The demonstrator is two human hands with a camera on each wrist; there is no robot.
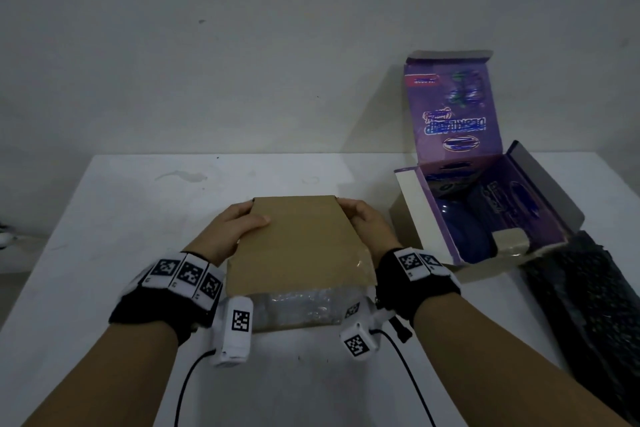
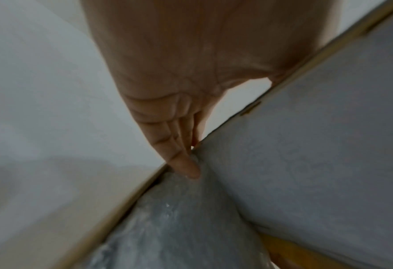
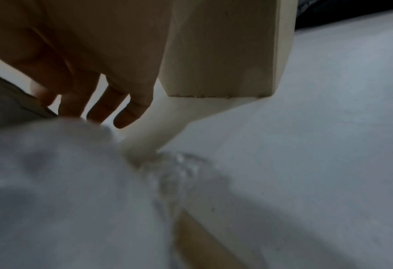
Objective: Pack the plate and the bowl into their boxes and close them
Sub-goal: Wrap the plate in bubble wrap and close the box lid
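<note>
A brown cardboard box (image 1: 298,246) lies in the middle of the white table (image 1: 138,218), its lid down over bubble wrap (image 1: 298,308) that bulges out at the near side. My left hand (image 1: 250,215) holds the lid's far left corner, thumb on top and fingers (image 2: 179,145) under the edge against the bubble wrap (image 2: 179,218). My right hand (image 1: 350,212) holds the far right corner, its fingers (image 3: 121,112) loosely spread. The plate is hidden. A purple box (image 1: 485,211) stands open at the right with a blue bowl (image 1: 464,229) inside.
A dark keyboard-like object (image 1: 588,305) lies along the table's right edge, just past the purple box. The purple box's lid (image 1: 450,107) stands upright against the wall. Its pale corner (image 3: 225,54) is close to my right hand.
</note>
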